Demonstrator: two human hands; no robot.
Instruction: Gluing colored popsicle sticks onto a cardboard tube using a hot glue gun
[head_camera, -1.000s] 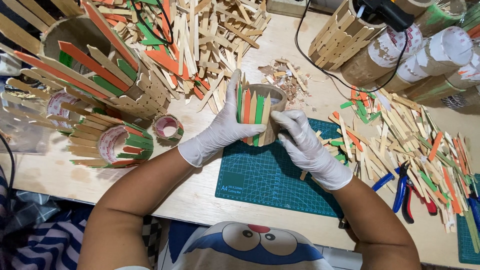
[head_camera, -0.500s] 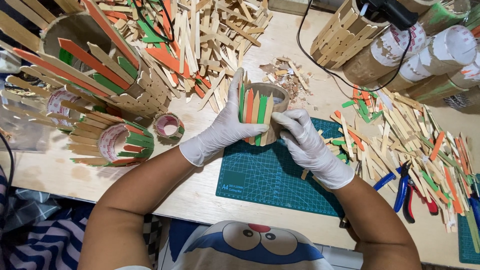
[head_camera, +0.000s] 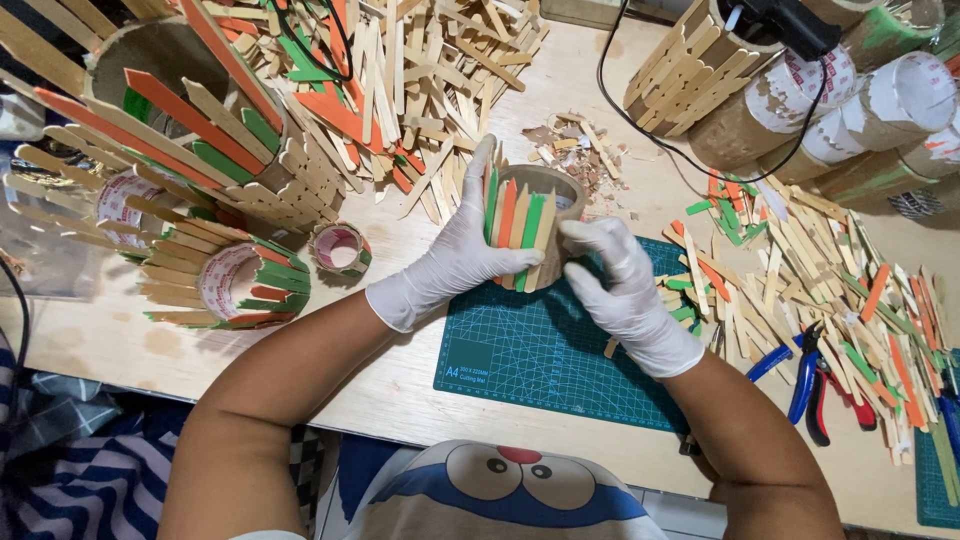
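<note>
Both my hands wear white gloves and hold a short cardboard tube (head_camera: 545, 182) over a green cutting mat (head_camera: 560, 350). Orange, green and plain wooden sticks (head_camera: 518, 225) stand side by side on the tube's near face. My left hand (head_camera: 455, 255) wraps the tube from the left, fingers up along the sticks. My right hand (head_camera: 625, 290) grips the right side, thumb and fingers pressed on the rightmost plain stick.
Heaps of plain and coloured sticks (head_camera: 400, 90) lie at the back and on the right (head_camera: 830, 270). Stick-covered tubes (head_camera: 200, 140) and tape rolls (head_camera: 340, 250) stand left. Bare cardboard tubes (head_camera: 800, 100) lie back right. Blue and red pliers (head_camera: 815, 385) rest right of the mat.
The hands and tube have stayed almost in place; my right fingers shifted slightly on the rightmost stick.
</note>
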